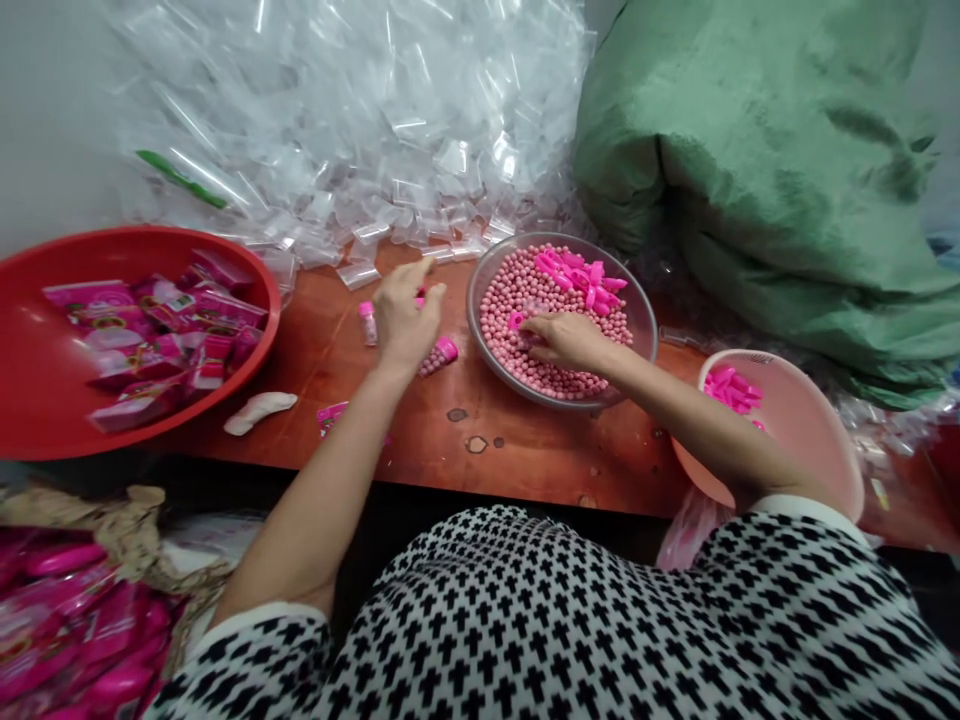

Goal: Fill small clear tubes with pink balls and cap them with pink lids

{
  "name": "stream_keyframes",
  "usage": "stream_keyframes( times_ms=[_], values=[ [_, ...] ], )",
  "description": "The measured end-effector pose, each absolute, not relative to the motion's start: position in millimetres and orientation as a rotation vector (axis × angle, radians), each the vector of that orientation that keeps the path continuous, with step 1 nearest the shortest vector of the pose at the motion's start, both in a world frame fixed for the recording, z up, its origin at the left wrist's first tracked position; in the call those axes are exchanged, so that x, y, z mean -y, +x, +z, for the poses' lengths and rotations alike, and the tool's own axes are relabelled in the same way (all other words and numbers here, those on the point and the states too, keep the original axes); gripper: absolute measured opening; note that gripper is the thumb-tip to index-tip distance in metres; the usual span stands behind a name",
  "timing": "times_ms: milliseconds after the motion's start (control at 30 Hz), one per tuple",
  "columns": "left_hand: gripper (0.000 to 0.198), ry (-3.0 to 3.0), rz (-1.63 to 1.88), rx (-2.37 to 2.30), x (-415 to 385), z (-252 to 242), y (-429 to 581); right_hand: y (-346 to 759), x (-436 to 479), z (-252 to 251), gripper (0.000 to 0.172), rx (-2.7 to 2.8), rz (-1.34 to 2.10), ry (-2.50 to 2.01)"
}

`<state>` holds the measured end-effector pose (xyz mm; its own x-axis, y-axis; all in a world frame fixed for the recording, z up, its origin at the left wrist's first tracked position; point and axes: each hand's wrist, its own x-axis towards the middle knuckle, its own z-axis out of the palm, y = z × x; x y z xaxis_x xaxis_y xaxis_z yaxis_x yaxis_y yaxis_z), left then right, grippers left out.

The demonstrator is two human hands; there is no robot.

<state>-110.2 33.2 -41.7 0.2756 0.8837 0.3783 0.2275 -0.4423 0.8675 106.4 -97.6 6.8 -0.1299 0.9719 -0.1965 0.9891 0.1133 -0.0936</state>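
My right hand [566, 338] reaches into a grey bowl [480, 350] of pink beads [510, 280]. Its fingers are closed on a small clear plastic tube [527, 338], partly hidden and down among the beads. A small pink piece [516, 320] shows at the fingertips. Bright pink plastic pieces [581, 275] lie on the beads at the back of the bowl. Above the table my left hand [405, 315] has thumb and forefinger apart. Beside it are a pink-capped tube [368, 324] and a bead-filled tube with a pink cap [439, 356]; more pink shows behind the fingers.
A red basin [259, 375] with pink packets stands left. Clear tubes [360, 120] are heaped behind, beside a green sack [750, 150]. On the right is a pale pink bowl [814, 430] with pink pieces. A whitish curved object [259, 411] and pink packet [330, 416] lie in front.
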Motion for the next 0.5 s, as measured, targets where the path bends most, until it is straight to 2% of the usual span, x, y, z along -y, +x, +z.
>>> stream_keyframes(
  times_ms=[100, 200, 267, 333, 400, 500],
  values=[
    [0.029, 1.843, 1.138, -0.833, -3.7, -20.8, -92.9, 114.2, 96.0, 2.7, 0.017, -2.363, -0.556, 2.191],
    [0.03, 1.908, 1.01, -0.763, 19.9, -5.5, -76.5, 121.1, 102.7, 2.7, 0.015, -2.413, -1.189, 2.462],
    [0.029, 1.933, 0.906, -0.729, 29.9, -0.9, -65.9, 122.3, 110.2, 4.6, 0.025, -2.378, -1.705, 2.543],
    [0.028, 1.88, 0.822, -0.667, 34.4, -1.0, -55.5, 122.2, 118.0, 6.5, 0.039, -2.343, -2.032, 2.549],
    [0.03, 1.757, 0.771, -0.595, 34.4, -4.2, -46.2, 123.7, 124.7, 7.8, 0.049, -2.374, -2.04, 2.581],
    [0.036, 1.594, 0.708, -0.526, 30.3, -8.6, -36.6, 131.8, 132.6, 11.0, 0.06, -2.503, -1.638, 2.698]
  ],
)
